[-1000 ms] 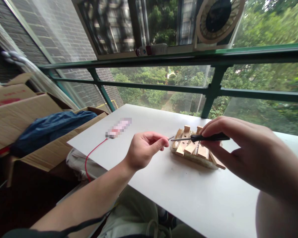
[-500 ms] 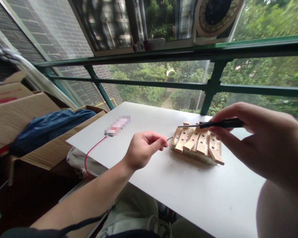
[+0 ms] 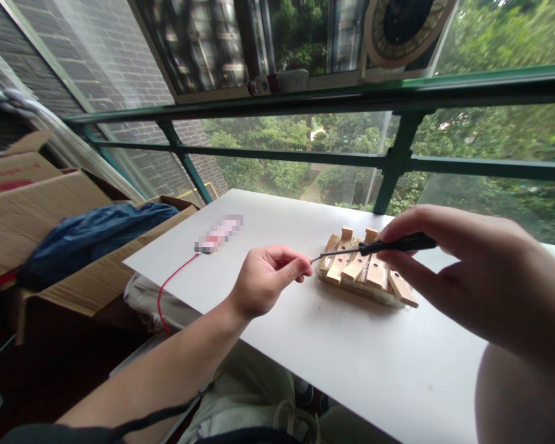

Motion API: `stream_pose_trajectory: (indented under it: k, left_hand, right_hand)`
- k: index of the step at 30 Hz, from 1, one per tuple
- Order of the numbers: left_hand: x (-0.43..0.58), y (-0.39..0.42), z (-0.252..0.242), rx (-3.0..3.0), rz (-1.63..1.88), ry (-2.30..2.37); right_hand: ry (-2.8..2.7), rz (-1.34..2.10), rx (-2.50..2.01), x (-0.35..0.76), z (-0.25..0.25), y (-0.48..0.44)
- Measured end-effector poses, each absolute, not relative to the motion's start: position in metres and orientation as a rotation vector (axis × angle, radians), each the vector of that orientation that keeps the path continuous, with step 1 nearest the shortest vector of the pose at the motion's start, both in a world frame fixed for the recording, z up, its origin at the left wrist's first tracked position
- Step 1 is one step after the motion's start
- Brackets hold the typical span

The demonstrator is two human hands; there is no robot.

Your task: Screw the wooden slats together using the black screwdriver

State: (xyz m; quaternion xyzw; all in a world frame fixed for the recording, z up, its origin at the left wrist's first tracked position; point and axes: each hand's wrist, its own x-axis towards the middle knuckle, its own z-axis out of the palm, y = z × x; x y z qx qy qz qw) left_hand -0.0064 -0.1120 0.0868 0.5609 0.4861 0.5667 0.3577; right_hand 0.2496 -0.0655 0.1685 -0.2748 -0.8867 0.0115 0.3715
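Note:
My left hand (image 3: 266,280) is closed in a pinch on a small metal piece, probably a screw, whose tip pokes out by the thumb. My right hand (image 3: 448,265) grips a black-handled screwdriver (image 3: 379,246). Its thin shaft points left and its tip meets the small piece at my left fingertips. Just behind the two hands, a bundle of wooden slats (image 3: 367,271) in a clear bag lies on the white table (image 3: 333,351).
A small blurred object with a red cable (image 3: 176,277) lies at the table's far left. Open cardboard boxes (image 3: 50,222) with blue cloth (image 3: 92,231) stand to the left. A green window railing (image 3: 398,160) runs behind the table.
My right hand first lifted the screwdriver up and to the right, then brought it back down and left until its tip reached my left fingertips. My left hand stayed in place.

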Motion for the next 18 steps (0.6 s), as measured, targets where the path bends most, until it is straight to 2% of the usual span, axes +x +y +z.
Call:
stream_pose_trajectory:
  k: [18]
  left_hand:
    - [-0.0096, -0.1092, 0.0818, 1.435, 1.491, 1.276]
  right_hand:
    - [-2.416, 0.11, -0.774, 0.2494, 0.1692, -0.0634]
